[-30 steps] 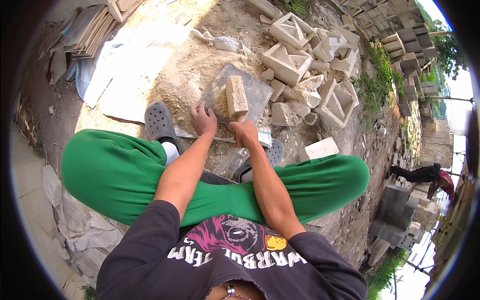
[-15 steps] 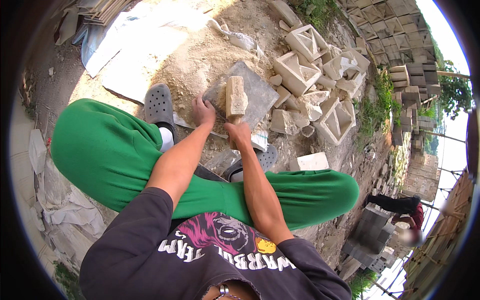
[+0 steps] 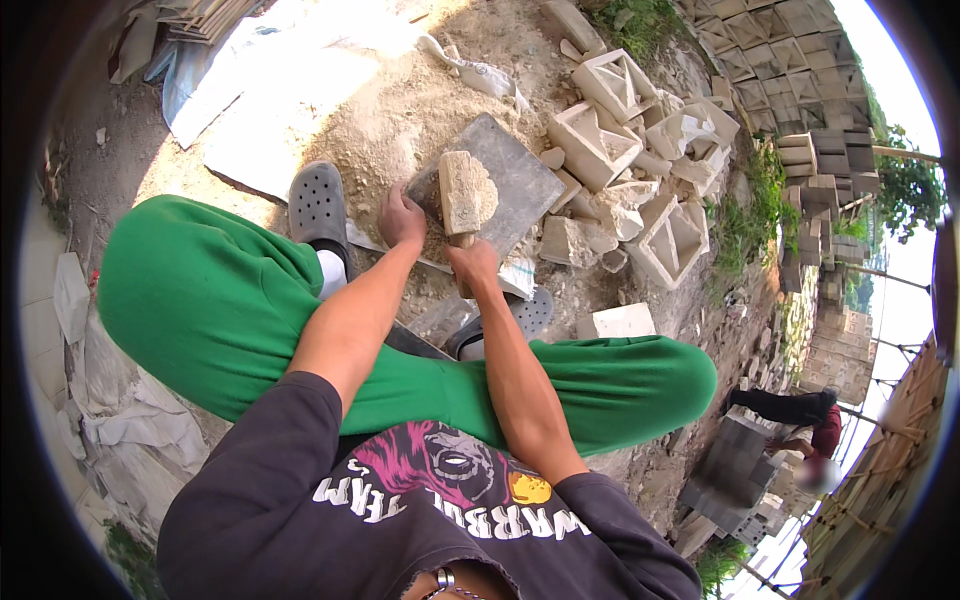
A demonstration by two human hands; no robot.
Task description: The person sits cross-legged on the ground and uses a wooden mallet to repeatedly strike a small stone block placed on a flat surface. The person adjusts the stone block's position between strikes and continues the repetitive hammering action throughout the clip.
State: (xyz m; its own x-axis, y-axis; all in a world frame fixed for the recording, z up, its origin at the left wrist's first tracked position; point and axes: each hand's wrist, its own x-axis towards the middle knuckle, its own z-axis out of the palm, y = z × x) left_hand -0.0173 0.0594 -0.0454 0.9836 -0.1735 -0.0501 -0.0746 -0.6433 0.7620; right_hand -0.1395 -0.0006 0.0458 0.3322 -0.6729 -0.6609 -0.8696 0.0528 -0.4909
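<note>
- The dark-grey, flat, four-cornered slab (image 3: pixel 515 165) lay on the dusty tan ground (image 3: pixel 375 140).
- The pale wooden mallet with a long block head (image 3: pixel 460 200) was over the slab (whether the two touched could not be told).
- The right grip (image 3: pixel 474 264) was clenched around the mallet's handle, by the slab's near edge.
- The left grip (image 3: pixel 402 220) was at the slab's left corner; whether it held anything could not be told.
- Off-white, hollow, partly broken blocks (image 3: pixel 574 153) lay right of the slab.

Mallet (image 3: pixel 461 195) over slab (image 3: pixel 522 172); blocks (image 3: pixel 594 148) to the right; shoe (image 3: pixel 317 207) left.
</note>
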